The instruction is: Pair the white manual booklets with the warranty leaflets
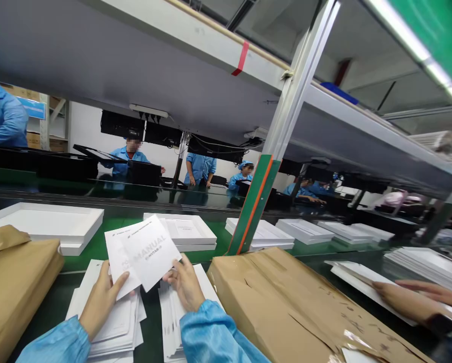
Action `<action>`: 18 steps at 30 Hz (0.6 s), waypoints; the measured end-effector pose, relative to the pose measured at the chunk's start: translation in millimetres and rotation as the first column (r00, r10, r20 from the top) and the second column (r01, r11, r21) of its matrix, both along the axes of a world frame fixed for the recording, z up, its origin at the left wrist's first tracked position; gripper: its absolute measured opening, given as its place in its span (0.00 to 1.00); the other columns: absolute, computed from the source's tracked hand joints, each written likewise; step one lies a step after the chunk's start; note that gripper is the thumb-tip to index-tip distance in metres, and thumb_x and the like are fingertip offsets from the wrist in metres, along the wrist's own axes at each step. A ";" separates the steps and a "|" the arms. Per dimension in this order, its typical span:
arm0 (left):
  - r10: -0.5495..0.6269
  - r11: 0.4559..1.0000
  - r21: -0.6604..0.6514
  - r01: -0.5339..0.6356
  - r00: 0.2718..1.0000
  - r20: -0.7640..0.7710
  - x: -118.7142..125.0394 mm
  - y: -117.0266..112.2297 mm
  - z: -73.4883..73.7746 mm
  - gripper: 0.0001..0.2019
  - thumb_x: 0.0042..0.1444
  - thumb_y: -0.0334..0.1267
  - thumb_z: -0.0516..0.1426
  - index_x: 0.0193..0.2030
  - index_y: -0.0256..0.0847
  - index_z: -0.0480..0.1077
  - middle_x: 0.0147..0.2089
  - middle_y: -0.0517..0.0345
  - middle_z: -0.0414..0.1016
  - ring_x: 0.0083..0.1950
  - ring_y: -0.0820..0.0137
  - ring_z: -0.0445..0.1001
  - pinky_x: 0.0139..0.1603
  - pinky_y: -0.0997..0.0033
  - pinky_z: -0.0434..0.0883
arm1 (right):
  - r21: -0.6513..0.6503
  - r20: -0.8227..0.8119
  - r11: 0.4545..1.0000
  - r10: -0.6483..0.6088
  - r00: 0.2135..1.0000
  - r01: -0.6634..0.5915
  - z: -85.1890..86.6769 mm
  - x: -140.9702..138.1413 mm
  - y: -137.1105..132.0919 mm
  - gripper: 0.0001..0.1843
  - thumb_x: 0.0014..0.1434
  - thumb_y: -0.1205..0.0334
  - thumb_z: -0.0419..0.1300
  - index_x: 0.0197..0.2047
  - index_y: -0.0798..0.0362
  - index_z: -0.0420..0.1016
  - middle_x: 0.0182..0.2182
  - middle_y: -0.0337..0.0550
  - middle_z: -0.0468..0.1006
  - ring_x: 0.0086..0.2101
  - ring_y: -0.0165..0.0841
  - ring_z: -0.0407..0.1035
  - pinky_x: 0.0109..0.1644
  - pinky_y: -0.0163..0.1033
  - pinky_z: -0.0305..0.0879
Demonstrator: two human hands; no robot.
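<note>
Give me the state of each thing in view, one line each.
Left hand: holding a booklet.
Right hand: holding the manual.
Manual: lifted, tilted, overlapping a second booklet.
Booklet stacks: flat, two piles.
Brown paper package: torn open.
White trays: lying flat on the belt.

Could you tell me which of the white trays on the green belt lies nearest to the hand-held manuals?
The tray directly behind the manuals held by both hands; the others sit farther off to either side.
</note>
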State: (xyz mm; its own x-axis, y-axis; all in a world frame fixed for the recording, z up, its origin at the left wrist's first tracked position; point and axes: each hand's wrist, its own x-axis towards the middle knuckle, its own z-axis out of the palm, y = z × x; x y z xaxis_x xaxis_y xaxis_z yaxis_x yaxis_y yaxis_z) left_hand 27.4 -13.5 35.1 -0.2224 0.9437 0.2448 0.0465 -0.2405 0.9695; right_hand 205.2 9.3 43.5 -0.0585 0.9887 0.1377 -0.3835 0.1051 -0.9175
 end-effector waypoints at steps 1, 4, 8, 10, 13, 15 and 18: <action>-0.020 1.000 0.004 0.020 1.000 -0.006 -0.2 0.3 -0.5 0.20 0.40 0.46 0.54 0.41 0.40 0.59 0.39 0.54 0.69 0.34 0.65 0.71 0.34 0.65 0.69 | 0.019 0.047 0.999 0.031 0.998 -0.032 -0.1 0.2 0.1 0.09 0.46 0.60 0.55 0.31 0.54 0.60 0.24 0.35 0.70 0.16 0.21 0.65 0.15 0.23 0.53; -0.055 0.997 -0.047 0.055 0.998 0.010 -3.4 2.8 -3.4 0.21 0.40 0.46 0.54 0.41 0.41 0.57 0.42 0.52 0.67 0.38 0.62 0.69 0.27 0.67 0.71 | 0.058 0.217 0.985 0.147 0.965 -0.163 -0.3 4.6 0.6 0.10 0.42 0.60 0.58 0.26 0.56 0.60 0.19 0.34 0.68 0.15 0.21 0.62 0.13 0.23 0.49; 0.020 0.999 -0.049 -0.023 0.998 -0.052 -7.2 2.0 -2.3 0.20 0.38 0.48 0.54 0.38 0.41 0.58 0.41 0.52 0.68 0.36 0.61 0.70 0.26 0.66 0.71 | 0.055 0.415 0.959 0.231 0.880 -0.278 -0.8 8.7 -0.9 0.11 0.45 0.57 0.55 0.27 0.57 0.63 0.14 0.31 0.65 0.13 0.20 0.58 0.11 0.23 0.46; 0.048 0.998 -0.029 -0.052 0.992 -0.121 -6.6 -1.0 1.3 0.20 0.38 0.48 0.55 0.37 0.42 0.58 0.39 0.53 0.68 0.36 0.61 0.70 0.29 0.64 0.70 | 0.051 0.439 0.960 0.226 0.870 -0.276 -1.6 6.7 -2.3 0.13 0.47 0.54 0.52 0.28 0.57 0.63 0.13 0.31 0.64 0.11 0.20 0.57 0.11 0.24 0.44; 0.032 0.999 -0.021 -0.035 0.988 -0.153 -3.9 -4.6 5.2 0.20 0.38 0.48 0.55 0.38 0.43 0.56 0.39 0.54 0.69 0.36 0.61 0.70 0.32 0.62 0.69 | 0.088 0.428 0.984 0.102 0.898 -0.154 -2.7 1.5 -3.7 0.15 0.48 0.51 0.50 0.31 0.56 0.61 0.13 0.31 0.65 0.10 0.20 0.57 0.10 0.24 0.44; 0.031 1.000 -0.001 -0.031 0.990 -0.135 -3.1 -3.5 3.8 0.21 0.38 0.48 0.55 0.39 0.43 0.56 0.39 0.55 0.68 0.36 0.61 0.70 0.35 0.62 0.68 | 0.122 0.421 0.990 0.019 0.907 -0.077 -3.5 -0.8 -3.9 0.17 0.49 0.50 0.48 0.33 0.56 0.61 0.13 0.31 0.66 0.09 0.20 0.57 0.10 0.24 0.44; 0.115 0.993 0.043 -0.111 0.990 -0.087 -5.7 3.4 -4.0 0.20 0.39 0.47 0.53 0.40 0.42 0.56 0.42 0.54 0.65 0.42 0.61 0.67 0.38 0.63 0.67 | 0.134 0.393 0.989 -0.003 0.920 -0.054 -5.8 -1.3 -3.0 0.18 0.50 0.50 0.46 0.36 0.57 0.60 0.13 0.32 0.67 0.09 0.20 0.57 0.11 0.24 0.47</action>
